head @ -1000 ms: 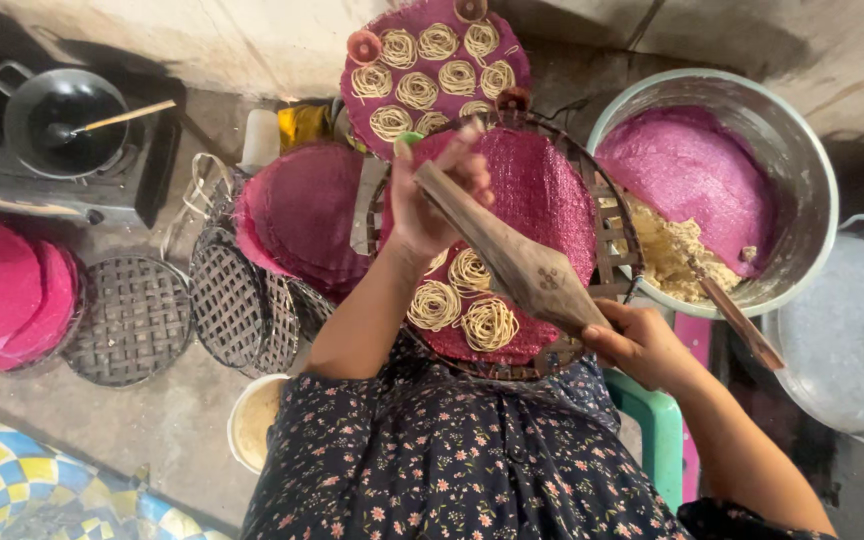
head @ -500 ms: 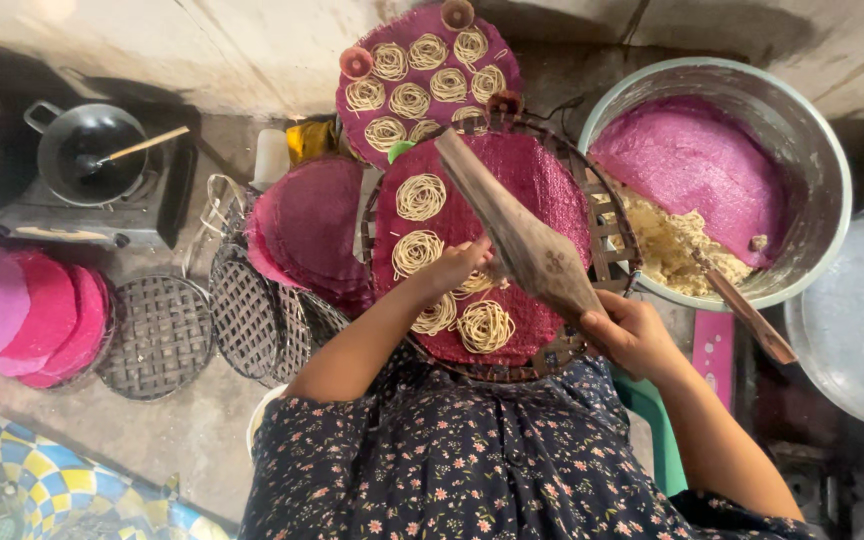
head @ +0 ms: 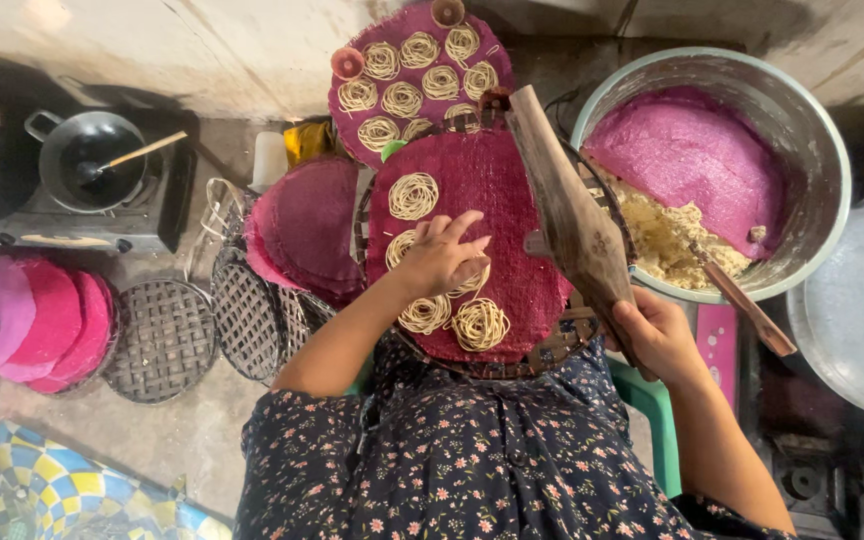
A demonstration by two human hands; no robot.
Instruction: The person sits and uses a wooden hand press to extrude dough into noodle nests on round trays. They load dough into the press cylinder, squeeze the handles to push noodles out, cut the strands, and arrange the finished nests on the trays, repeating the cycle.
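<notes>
Resting fingers-spread on a noodle coil [head: 430, 313] upon the magenta mat [head: 512, 250], left hand [head: 440, 258] flat, pinching nothing. Clamped around the lower end of the wooden press [head: 564, 210], right hand [head: 657, 335]; long axis slanting up-left over the mat's right edge, beside the left hand.

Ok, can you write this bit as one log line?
left hand: on noodle coil, magenta mat | right hand: holds wooden press | coils on mat: several
</notes>
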